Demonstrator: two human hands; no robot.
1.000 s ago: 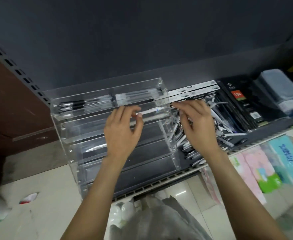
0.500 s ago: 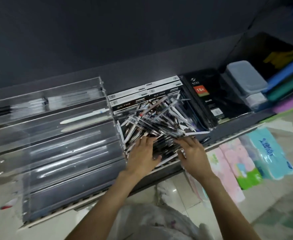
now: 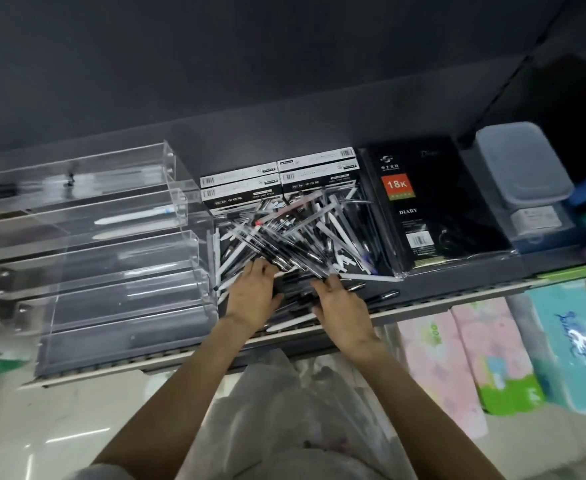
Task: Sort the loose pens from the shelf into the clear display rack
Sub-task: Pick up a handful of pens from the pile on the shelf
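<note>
Pens [image 3: 295,233] are heaped on the shelf [image 3: 457,292], 3 o'clock of the clear rack [image 3: 111,258]. Light, stiff, slick, tangled: pinch one mid-barrel. Your left hand [image 3: 254,295] and right hand [image 3: 340,303] are on the pile; can't tell either grip.

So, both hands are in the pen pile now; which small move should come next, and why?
Probably close the left hand on a few black pens and lift them toward the clear display rack. Both hands, the right hand too, rest on the pile, and the lower tiers look empty.
</note>
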